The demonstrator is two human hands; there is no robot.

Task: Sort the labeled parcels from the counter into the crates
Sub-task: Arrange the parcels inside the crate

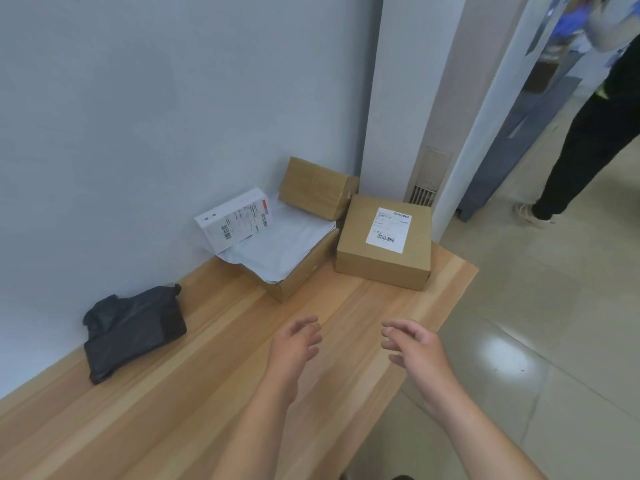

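A brown cardboard parcel (384, 244) with a white shipping label lies at the far right end of the wooden counter (214, 368). Left of it, a grey mailer bag (287, 244) lies over a flat brown box. A white labeled box (235, 220) leans on the wall, and a plain brown box (317, 187) stands in the corner. A black plastic-wrapped parcel (133, 329) lies at the left by the wall. My left hand (296, 344) and my right hand (412, 344) hover over the counter, fingers relaxed, holding nothing, short of the labeled parcel.
The wall runs along the counter's far side, with a pillar at the corner. The counter's right edge drops to a tiled floor (540, 341). A person in dark trousers (588, 133) stands at the upper right near a doorway. No crate is in view.
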